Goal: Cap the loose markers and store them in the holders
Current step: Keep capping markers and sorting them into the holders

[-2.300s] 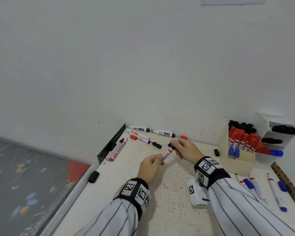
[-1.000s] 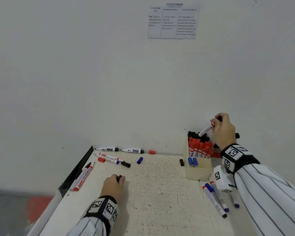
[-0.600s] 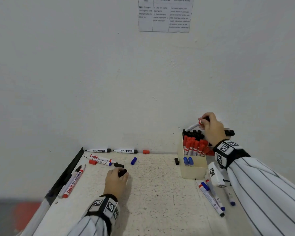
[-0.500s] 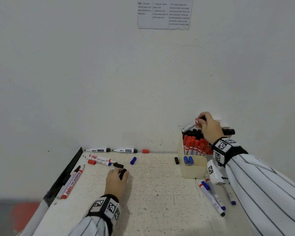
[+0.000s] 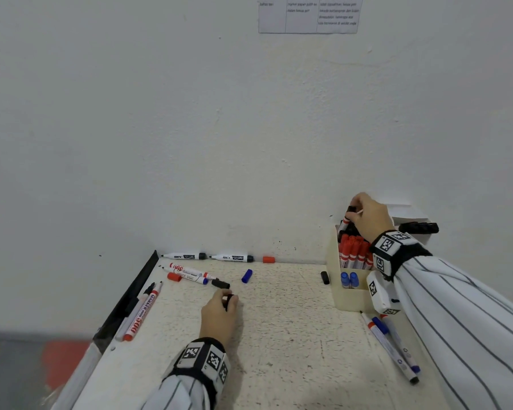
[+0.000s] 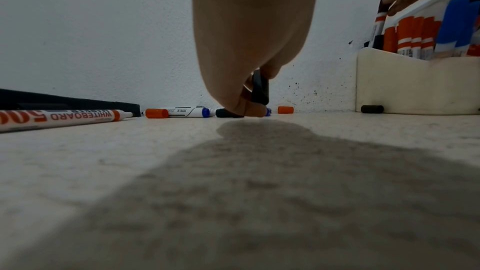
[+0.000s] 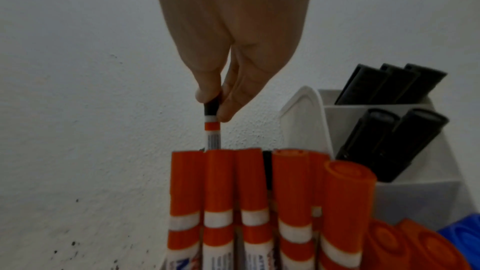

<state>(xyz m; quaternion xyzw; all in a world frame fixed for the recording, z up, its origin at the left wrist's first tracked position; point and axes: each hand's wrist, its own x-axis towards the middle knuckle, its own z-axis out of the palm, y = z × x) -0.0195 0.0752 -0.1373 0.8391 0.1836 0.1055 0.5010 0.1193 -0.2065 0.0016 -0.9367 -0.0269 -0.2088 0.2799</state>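
My right hand point(image 5: 353, 210) pinches the black cap of a white marker with a red band point(image 5: 344, 223). The marker stands nearly upright, its lower end down in the back of the cream holder point(image 5: 350, 300), behind the red-capped markers point(image 5: 354, 251). In the right wrist view, thumb and fingers of that hand point(image 7: 217, 106) grip the marker's point(image 7: 212, 132) top just above the red caps point(image 7: 221, 171). My left hand point(image 5: 227, 298) rests on the table and pinches a loose black cap point(image 5: 229, 300), also visible as the black cap point(image 6: 259, 89) in the left wrist view.
Loose on the table: two black markers point(image 5: 208, 257) by the wall, a red cap point(image 5: 268, 259), a blue cap point(image 5: 246, 276), black caps point(image 5: 325, 277), uncapped markers point(image 5: 190, 272) and several more at the left edge point(image 5: 139, 315) and right point(image 5: 391, 344). A white tiered holder point(image 5: 409, 213) holds black markers.
The right hand carried the marker from the table's middle to the cream holder, then turned it from tilted to upright and lowered it in. The left hand stayed down, holding the black cap.
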